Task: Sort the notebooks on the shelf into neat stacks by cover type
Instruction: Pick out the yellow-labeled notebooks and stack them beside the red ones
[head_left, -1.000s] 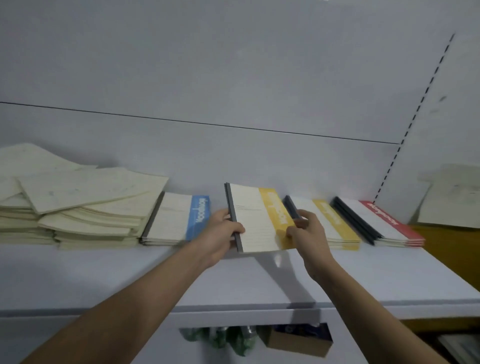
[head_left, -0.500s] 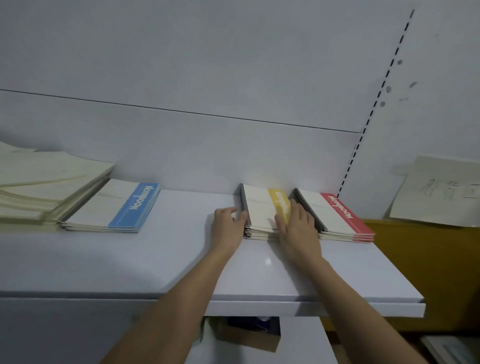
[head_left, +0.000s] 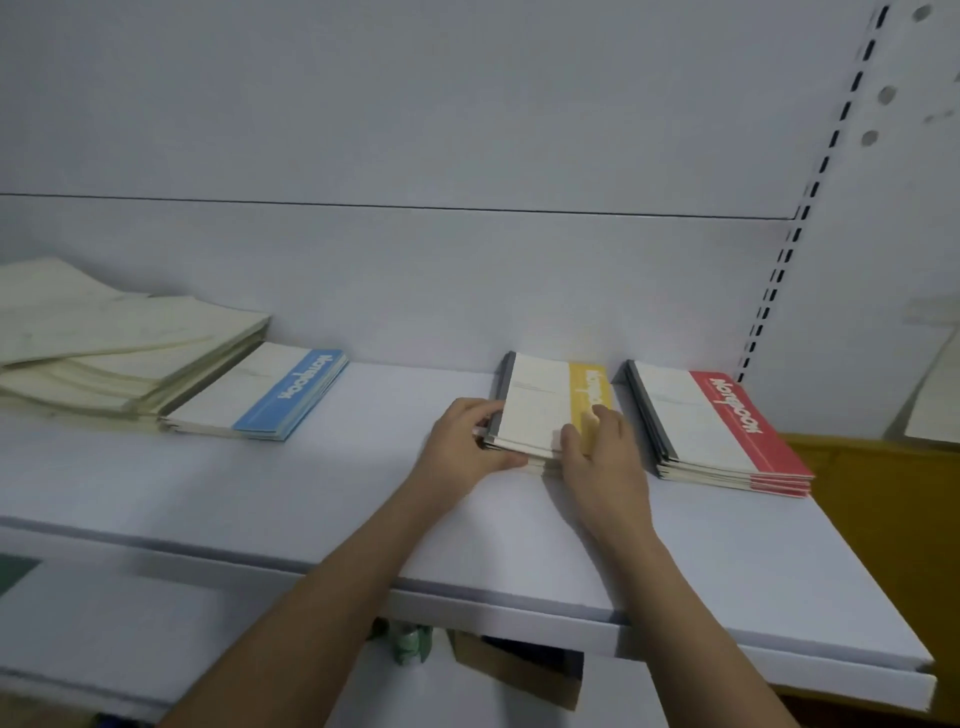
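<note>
The yellow-band stack (head_left: 550, 410) lies on the shelf (head_left: 363, 499) and serves as landmark; the left hand (head_left: 462, 452) holds its near left corner with curled fingers, and the right hand (head_left: 597, 452) rests on its near edge, fingers slightly bent on the cover. Just to its right the red-band stack (head_left: 722, 431) looks neat; well to its left the blue-band stack (head_left: 265, 395) looks neat too. Further left, the plain cream notebooks (head_left: 104, 343) lie fanned and untidy; I judge this pile is what is left.

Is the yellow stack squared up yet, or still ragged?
Nearly square. The yellow stack lies flat, edges mostly aligned, with both hands, left and right, at its near edge, hiding part of it.
</note>
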